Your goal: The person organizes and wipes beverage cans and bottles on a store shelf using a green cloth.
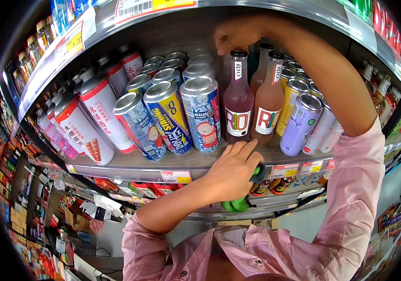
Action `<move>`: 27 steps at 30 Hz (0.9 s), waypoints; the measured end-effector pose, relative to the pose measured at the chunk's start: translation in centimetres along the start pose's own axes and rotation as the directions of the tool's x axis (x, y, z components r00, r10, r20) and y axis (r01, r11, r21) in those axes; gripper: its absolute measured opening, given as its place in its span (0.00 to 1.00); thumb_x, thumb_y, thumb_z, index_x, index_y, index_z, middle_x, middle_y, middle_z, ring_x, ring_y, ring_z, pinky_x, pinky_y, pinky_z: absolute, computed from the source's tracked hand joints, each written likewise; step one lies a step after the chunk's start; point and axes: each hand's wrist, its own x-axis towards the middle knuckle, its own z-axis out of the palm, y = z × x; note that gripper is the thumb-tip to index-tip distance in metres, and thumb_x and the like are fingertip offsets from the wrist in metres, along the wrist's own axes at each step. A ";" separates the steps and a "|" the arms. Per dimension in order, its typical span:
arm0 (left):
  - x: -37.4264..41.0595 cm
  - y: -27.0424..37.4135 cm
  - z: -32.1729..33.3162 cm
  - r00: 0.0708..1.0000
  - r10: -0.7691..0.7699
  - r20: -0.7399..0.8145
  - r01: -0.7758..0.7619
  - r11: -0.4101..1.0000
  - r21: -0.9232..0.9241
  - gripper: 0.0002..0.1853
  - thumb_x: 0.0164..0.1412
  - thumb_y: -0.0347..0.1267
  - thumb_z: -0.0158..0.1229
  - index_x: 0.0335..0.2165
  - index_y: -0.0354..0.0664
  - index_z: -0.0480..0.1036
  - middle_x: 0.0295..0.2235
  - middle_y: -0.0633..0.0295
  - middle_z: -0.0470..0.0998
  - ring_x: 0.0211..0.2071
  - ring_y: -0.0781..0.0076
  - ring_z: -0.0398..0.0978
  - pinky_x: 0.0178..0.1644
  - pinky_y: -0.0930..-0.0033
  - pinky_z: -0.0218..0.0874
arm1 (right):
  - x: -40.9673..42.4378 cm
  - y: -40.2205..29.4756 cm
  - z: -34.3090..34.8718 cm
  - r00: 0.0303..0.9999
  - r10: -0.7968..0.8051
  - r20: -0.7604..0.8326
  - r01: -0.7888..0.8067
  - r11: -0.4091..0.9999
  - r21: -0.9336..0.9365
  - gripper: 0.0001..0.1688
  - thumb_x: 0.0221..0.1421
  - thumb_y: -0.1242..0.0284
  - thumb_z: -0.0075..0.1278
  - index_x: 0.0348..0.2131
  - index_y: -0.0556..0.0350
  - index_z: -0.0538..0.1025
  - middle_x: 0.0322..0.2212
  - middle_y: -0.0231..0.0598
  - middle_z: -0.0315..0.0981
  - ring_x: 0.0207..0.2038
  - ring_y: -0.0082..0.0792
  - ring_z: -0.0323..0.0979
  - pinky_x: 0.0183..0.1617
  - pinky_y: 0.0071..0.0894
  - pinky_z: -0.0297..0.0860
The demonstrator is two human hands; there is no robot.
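My left hand [237, 168] is at the shelf's front edge, shut on a green and dark grey cloth item [257, 172]; its fingertips are at the foot of a purple RIO glass bottle [238, 98]. A bright green part [235, 205] shows below the hand. My right hand [239, 35] reaches in under the upper shelf, curled and slightly blurred just above the purple bottle's black cap. Whether it grips anything is hidden. Beside that bottle stands a pinkish-orange RIO bottle [269, 102], with another bottle [259, 70] behind. Something dark teal [253, 65] shows faintly between the necks.
Blue and yellow cans [167, 117] stand in rows to the left, beside white bottle-shaped cans [97, 105]. Purple cans [300, 124] and yellow cans [289, 102] stand right. The upper shelf's edge [221, 12] overhangs my right arm. Price tags [176, 177] line the front.
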 end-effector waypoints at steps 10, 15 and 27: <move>0.0 0.3 -0.2 1.000 -0.003 0.005 0.003 1.000 0.013 0.29 0.37 0.23 0.63 0.44 0.35 0.66 0.56 0.35 0.60 0.55 0.40 0.59 0.58 0.49 0.53 | -1.0 -1.2 0.2 0.999 0.011 -0.036 -0.013 0.999 -0.052 0.19 0.60 0.63 0.50 0.30 0.65 0.76 0.18 0.37 0.72 0.17 0.28 0.71 0.22 0.28 0.69; 0.0 0.3 -0.3 1.000 -0.007 0.008 0.007 1.000 0.014 0.29 0.38 0.23 0.63 0.44 0.34 0.66 0.55 0.34 0.60 0.55 0.40 0.59 0.58 0.49 0.53 | -1.2 -2.2 0.3 0.994 0.086 -0.060 -0.095 0.983 -0.156 0.24 0.59 0.56 0.50 0.31 0.63 0.76 0.19 0.37 0.72 0.19 0.28 0.72 0.23 0.29 0.69; 0.1 0.2 -0.4 0.999 -0.029 0.044 0.029 1.000 -0.001 0.29 0.38 0.24 0.63 0.45 0.35 0.67 0.56 0.35 0.59 0.56 0.39 0.59 0.58 0.49 0.53 | -7.3 1.5 -0.1 0.921 0.385 0.051 -0.385 0.923 -0.026 0.19 0.55 0.60 0.54 0.35 0.59 0.73 0.27 0.37 0.73 0.26 0.28 0.71 0.29 0.31 0.69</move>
